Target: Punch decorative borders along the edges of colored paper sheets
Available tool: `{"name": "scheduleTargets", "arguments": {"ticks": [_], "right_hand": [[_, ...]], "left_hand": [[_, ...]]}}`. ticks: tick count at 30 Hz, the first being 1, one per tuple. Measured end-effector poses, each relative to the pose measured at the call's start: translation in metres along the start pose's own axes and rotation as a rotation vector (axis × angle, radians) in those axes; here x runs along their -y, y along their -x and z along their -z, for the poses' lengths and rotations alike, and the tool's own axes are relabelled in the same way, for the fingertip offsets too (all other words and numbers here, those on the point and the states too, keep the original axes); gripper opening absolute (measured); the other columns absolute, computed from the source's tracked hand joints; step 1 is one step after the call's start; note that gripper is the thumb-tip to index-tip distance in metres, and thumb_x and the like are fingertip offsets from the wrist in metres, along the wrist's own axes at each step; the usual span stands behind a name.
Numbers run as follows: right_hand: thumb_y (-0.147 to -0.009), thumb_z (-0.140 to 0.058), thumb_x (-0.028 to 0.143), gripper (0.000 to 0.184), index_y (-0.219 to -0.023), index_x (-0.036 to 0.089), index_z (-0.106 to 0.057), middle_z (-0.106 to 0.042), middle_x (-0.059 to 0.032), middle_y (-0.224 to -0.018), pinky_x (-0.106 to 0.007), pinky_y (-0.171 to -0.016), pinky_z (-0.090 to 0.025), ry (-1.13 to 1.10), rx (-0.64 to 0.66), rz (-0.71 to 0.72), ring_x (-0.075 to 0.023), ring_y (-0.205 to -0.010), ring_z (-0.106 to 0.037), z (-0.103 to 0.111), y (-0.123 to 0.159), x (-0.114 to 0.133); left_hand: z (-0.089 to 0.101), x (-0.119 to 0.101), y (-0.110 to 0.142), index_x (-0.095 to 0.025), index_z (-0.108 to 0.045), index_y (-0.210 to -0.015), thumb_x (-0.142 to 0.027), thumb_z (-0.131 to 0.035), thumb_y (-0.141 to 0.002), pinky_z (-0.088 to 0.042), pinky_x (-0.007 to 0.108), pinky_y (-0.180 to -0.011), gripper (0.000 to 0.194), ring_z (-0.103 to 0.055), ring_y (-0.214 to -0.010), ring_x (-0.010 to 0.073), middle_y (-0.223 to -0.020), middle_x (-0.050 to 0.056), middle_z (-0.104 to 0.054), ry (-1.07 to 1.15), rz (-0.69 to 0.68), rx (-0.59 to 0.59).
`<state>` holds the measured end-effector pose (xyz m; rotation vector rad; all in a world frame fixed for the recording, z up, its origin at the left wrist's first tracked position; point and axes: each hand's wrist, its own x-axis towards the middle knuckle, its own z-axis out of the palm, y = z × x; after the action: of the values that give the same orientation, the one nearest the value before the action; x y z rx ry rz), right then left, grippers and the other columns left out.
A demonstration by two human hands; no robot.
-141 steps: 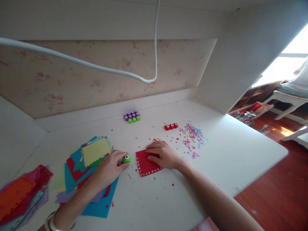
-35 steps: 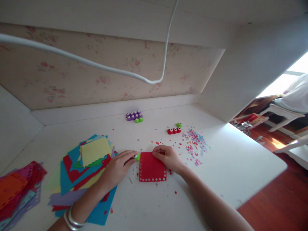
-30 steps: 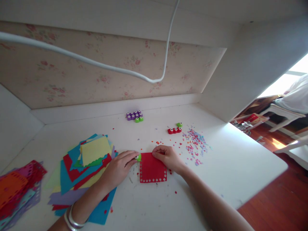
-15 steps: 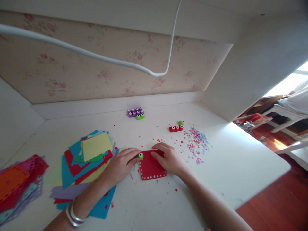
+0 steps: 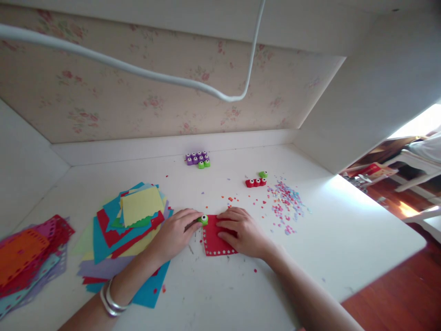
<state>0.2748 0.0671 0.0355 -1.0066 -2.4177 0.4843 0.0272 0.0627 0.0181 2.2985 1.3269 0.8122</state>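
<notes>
My left hand (image 5: 177, 230) pinches a small green craft punch (image 5: 204, 220) with a star mark on its white top. The punch sits at the upper left corner of a square sheet of red paper (image 5: 214, 241). Star-shaped holes run along the sheet's left and lower edges. My right hand (image 5: 243, 232) rests on the right part of the sheet with its fingers stretched out, covering the right edge. Whether the punch's jaw is around the paper edge is hidden.
Left of my hands lies a stack of coloured paper (image 5: 143, 204); punched sheets (image 5: 25, 257) are farther left. Purple punches (image 5: 195, 158) and red punches (image 5: 256, 182) stand toward the back. Confetti (image 5: 287, 202) is scattered at right. A white cable (image 5: 138, 71) hangs across the top.
The view has shifted slightly. My right hand's fingers have spread flatter over the red paper. The left hand keeps the green punch near the sheet's upper left corner.
</notes>
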Motion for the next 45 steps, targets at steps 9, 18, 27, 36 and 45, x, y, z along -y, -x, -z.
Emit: {"name": "scheduleTargets", "arguments": {"ticks": [9,18,27,36,45], "right_hand": [[-0.088,-0.062,0.029,0.02,-0.105,0.025,-0.071,-0.068,-0.0019,-0.116,-0.041,-0.1,-0.041,0.028,-0.02,0.023,-0.0219,-0.108,-0.058,-0.005,0.002,-0.005],[-0.089,-0.061,0.03,0.019,-0.105,0.026,-0.071,-0.068,-0.0013,-0.117,-0.042,-0.099,-0.041,0.04,-0.015,0.025,-0.0225,-0.108,-0.057,-0.005,0.002,-0.004],[-0.089,-0.061,0.03,0.02,-0.106,0.026,-0.071,-0.068,-0.0019,-0.116,-0.042,-0.099,-0.041,0.038,-0.019,0.025,-0.0224,-0.108,-0.057,-0.005,0.002,-0.004],[-0.088,-0.062,0.031,0.02,-0.105,0.027,-0.071,-0.069,-0.0016,-0.116,-0.041,-0.099,-0.04,0.045,-0.016,0.021,-0.0217,-0.108,-0.057,-0.007,0.003,-0.006],[-0.089,-0.061,0.031,0.019,-0.105,0.026,-0.07,-0.068,-0.0009,-0.116,-0.04,-0.099,-0.04,0.037,-0.003,0.012,-0.0218,-0.108,-0.057,-0.004,0.003,-0.003]], "left_hand": [[0.0,-0.002,-0.001,-0.026,-0.065,-0.114,-0.027,-0.055,-0.093,-0.051,0.032,-0.093,0.023,-0.062,-0.105,0.0182,-0.112,0.003,-0.068,0.015,0.006,0.016],[-0.001,-0.001,-0.001,-0.025,-0.065,-0.114,-0.028,-0.055,-0.093,-0.049,0.033,-0.095,0.023,-0.061,-0.106,0.0184,-0.113,0.003,-0.067,0.028,0.028,0.034],[0.002,-0.004,-0.001,-0.026,-0.065,-0.115,-0.029,-0.055,-0.093,-0.049,0.032,-0.096,0.024,-0.061,-0.108,0.018,-0.115,0.003,-0.067,0.021,0.051,0.044],[0.002,-0.005,-0.001,-0.025,-0.066,-0.112,-0.03,-0.055,-0.092,-0.049,0.034,-0.095,0.023,-0.062,-0.106,0.0196,-0.113,0.004,-0.068,0.03,0.058,0.048],[0.012,-0.02,-0.014,-0.023,-0.068,-0.104,-0.037,-0.048,-0.095,-0.048,0.029,-0.091,0.025,-0.062,-0.101,0.0174,-0.107,0.003,-0.069,0.137,0.156,0.025]]}}
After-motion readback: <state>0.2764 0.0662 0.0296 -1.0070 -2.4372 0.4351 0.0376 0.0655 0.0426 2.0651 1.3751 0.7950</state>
